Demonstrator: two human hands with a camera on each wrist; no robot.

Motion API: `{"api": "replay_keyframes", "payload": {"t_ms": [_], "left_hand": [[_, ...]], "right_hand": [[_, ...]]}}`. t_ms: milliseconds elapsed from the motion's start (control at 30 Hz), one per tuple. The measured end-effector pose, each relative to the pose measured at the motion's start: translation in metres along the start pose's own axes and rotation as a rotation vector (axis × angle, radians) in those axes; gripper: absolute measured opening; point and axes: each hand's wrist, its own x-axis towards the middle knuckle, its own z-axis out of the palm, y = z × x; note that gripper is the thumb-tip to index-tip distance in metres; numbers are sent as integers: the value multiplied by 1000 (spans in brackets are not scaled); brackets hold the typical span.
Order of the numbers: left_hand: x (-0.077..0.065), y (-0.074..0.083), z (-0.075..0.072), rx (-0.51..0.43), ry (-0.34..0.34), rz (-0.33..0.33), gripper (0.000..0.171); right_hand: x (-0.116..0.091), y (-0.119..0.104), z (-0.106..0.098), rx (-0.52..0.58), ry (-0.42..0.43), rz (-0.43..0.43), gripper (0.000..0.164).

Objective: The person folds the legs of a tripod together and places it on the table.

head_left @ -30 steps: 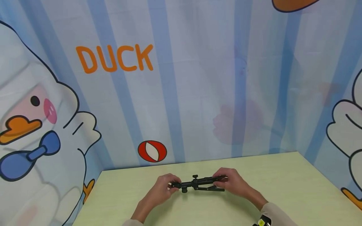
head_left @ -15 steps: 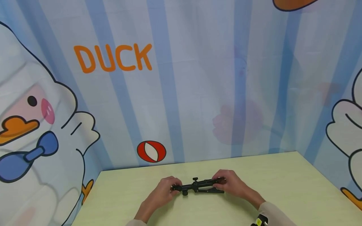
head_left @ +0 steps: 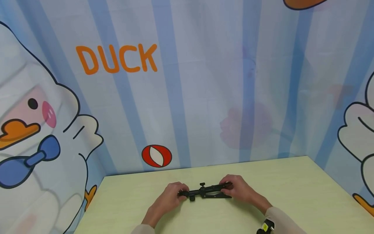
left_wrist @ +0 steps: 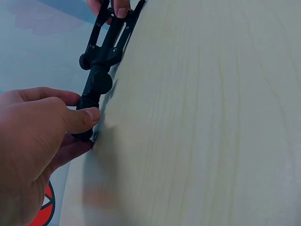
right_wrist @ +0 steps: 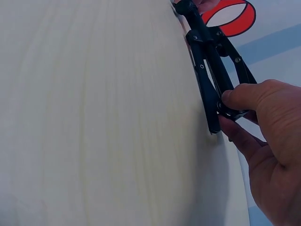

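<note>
A small black tripod (head_left: 211, 190) with folded legs and knobs lies lengthwise between my two hands, just above or on the table. My left hand (head_left: 172, 197) pinches its head end between thumb and fingers. At the leg end, my right hand (head_left: 239, 189) grips it with the thumb on one side and fingers on the other. The left wrist view shows a round knob (left_wrist: 100, 83) on the tripod close to my left thumb. In the right wrist view one leg (right_wrist: 207, 96) stands slightly apart from the central tube.
The pale wood-grain table (head_left: 131, 191) stretches around the hands. Behind it hangs a blue striped curtain (head_left: 204, 97) printed with ducks and lettering. A small device with a yellow mark (head_left: 266, 226) sits at the right sleeve.
Both hands and the tripod have lowered slightly, and the left end has shifted a little to the right. The grip of each hand stays the same.
</note>
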Motion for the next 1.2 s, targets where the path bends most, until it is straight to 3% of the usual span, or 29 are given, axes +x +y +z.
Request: {"api": "replay_keyframes", "payload": {"t_ms": [633,1000,1200], "left_hand": [[5,-6,2,-6,17,-23,24],[4,-7,3,9,25,-10,23],[0,-2,-2,5,12,-37,25]], "right_hand": [[4,1,0,-54,-3,76,18],[1,3,-4,-9,-16,120,18],[-2,0,-8,15,-19,146,22]]}}
